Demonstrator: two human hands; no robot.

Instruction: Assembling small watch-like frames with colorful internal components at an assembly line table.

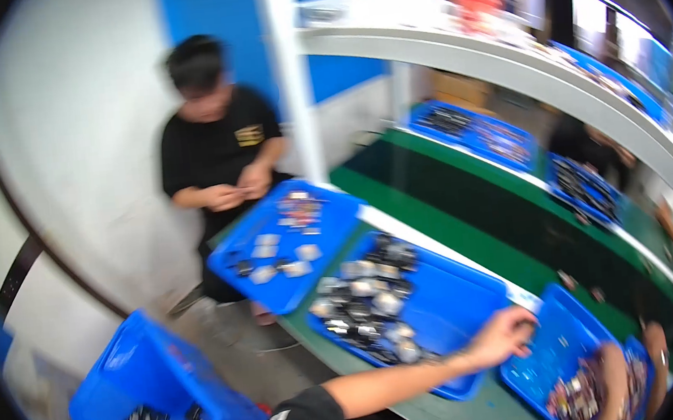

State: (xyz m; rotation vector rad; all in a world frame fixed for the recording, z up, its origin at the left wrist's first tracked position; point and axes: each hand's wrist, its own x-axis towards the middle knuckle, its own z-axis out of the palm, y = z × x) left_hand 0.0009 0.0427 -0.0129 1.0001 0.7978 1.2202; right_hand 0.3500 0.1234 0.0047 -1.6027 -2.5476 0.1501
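The left hand (501,338) is half open, fingers curled, over the adjoining edges of two trays; whether it grips anything cannot be told (motion blur). The right hand (612,374) reaches down into small mixed pieces (577,396); its fingertips are hidden, so its grip cannot be told. These pieces lie below it in a smooth blue plastic tray (557,334). Left of the left hand, chunky black and silvery parts (371,304) fill one end of a rectangular tub (454,300).
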